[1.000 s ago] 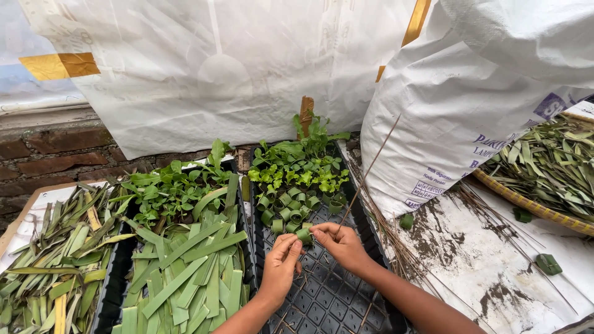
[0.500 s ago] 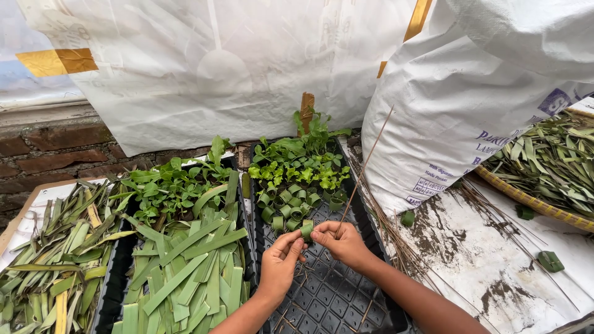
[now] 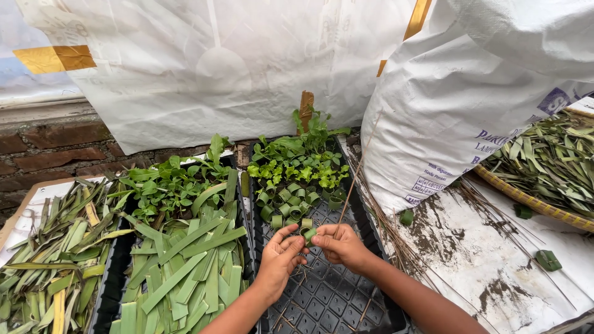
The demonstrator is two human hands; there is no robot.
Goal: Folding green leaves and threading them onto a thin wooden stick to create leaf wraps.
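Hands were kept almost unmoved over the second: left hand (image 3: 279,255) and right hand (image 3: 339,245) at lower centre, fingers clamped together on the rolled leaf ring (image 3: 309,234) above the black seedling tray (image 3: 328,297).

Large white woven sack (image 3: 470,105), bulging, purple print low on its side, stands up-right of the fingers (image 3: 309,238). White sheet-like bag (image 3: 235,68) with yellow tape hangs well above them.

Black gridded plastic seedling tray (image 3: 328,297) looks matt; the green rolled leaf ring (image 3: 309,234) smooth, slightly glossy; the white woven plastic sack (image 3: 470,93) coarse; the red brick wall (image 3: 55,145) rough.
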